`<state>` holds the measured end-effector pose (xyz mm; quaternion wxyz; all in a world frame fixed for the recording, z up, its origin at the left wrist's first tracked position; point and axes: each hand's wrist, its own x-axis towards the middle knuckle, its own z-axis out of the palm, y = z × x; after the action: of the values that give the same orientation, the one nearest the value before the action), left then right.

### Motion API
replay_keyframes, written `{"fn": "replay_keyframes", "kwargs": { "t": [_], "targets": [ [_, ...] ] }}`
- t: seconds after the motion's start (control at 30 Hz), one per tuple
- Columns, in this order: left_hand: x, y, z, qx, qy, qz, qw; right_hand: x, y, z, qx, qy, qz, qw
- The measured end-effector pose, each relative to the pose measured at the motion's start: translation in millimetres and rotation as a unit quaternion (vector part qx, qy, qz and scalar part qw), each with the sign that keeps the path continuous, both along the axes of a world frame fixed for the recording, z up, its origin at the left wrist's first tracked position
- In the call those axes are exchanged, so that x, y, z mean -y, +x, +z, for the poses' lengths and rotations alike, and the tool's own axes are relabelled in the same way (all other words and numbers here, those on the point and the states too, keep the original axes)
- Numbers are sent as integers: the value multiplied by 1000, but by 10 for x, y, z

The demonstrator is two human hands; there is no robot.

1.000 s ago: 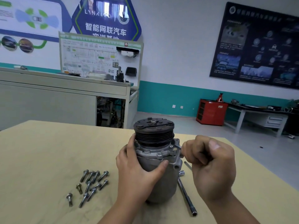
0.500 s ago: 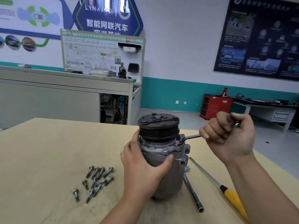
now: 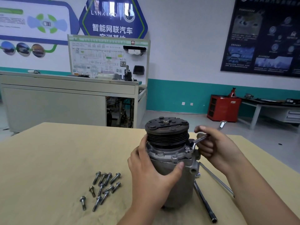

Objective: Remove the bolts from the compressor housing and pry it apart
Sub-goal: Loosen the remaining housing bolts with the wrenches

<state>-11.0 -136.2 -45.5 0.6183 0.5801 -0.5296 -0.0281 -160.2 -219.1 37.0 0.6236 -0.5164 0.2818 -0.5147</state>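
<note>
A grey compressor (image 3: 181, 184) stands upright on the wooden table (image 3: 56, 159), its black ribbed pulley (image 3: 167, 132) on top. My left hand (image 3: 152, 176) grips the housing from the near left, thumb on the front. My right hand (image 3: 214, 146) holds a silver wrench (image 3: 197, 141) whose ring end sits on a bolt (image 3: 188, 149) at the housing's right flange. A second bolt (image 3: 174, 157) shows on the front flange. Several removed bolts (image 3: 103, 187) lie loose to the left.
A long black extension bar (image 3: 204, 202) and a thin steel shaft (image 3: 215, 179) lie on the table right of the compressor. Beyond the table stand a grey training bench (image 3: 65, 95), a red cabinet (image 3: 222, 108) and a far workbench (image 3: 267, 108).
My right hand has swung the wrench handle back toward the compressor and closer to the pulley. The yellow-handled screwdriver's handle is now hidden by my right arm. My left hand keeps its hold.
</note>
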Motion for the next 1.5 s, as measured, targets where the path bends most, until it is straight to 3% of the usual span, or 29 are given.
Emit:
{"fn": "replay_keyframes", "kwargs": {
  "t": [0.1,0.23,0.37,0.53,0.73,1.07,1.33,1.5],
  "targets": [
    [-4,-1,9,-3,4,-1,1000,-110,-62,-14,63,12,6,998],
    [-7,25,28,-37,-1,-10,999,-250,-71,-56,103,-64,-74,990],
    [-26,-9,24,-75,0,1,997,-316,-90,-91,93,-149,-91,980],
    [-52,-113,4,-73,-34,54,995,-292,-153,-175,112,-137,-64,982],
    [-64,-178,-14,-83,-54,82,992,-382,-147,-231,57,-171,-10,984],
    [-97,-232,-10,-70,-50,63,994,-403,-165,-254,20,-259,-137,956],
    [-124,-272,-59,-45,-33,62,996,-490,-124,-324,-87,-393,-202,893],
    [-127,-278,-75,-27,-15,72,997,-523,-58,-376,-142,-432,-223,862]
  ]
}}
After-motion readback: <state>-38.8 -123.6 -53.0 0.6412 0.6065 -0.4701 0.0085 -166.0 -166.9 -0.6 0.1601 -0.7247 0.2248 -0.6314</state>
